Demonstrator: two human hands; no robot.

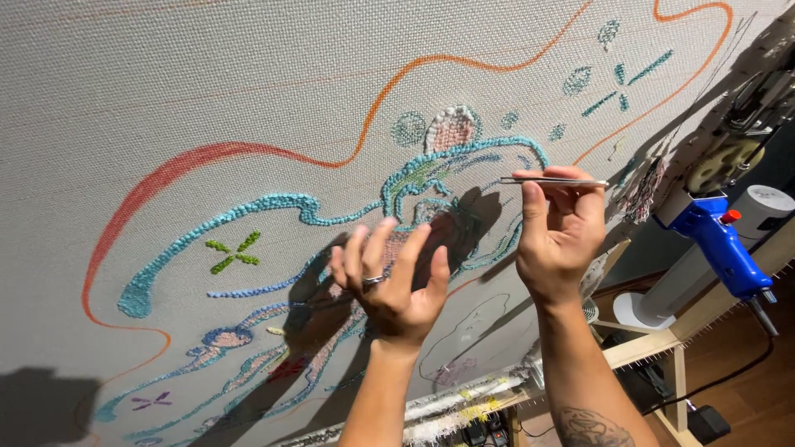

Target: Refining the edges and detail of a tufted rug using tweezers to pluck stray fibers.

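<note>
Now we see both hands raised before a big stretched cloth [207, 74] with tufted yarn lines. Our right hand [559, 228] pinches thin metal tweezers [553, 180], held level near the turquoise outline [273, 203]. Our left hand [393, 277] is spread open, its fingers close to the cloth. A blue tufting gun [720, 244] hangs at the right.

Grey cloth [166, 83], turquoise and orange lines

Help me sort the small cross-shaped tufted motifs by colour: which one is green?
The green cross, left of the left hand under the teal outline. The purple cross sits near the bottom left corner, and the teal cross is at the upper right.
</note>
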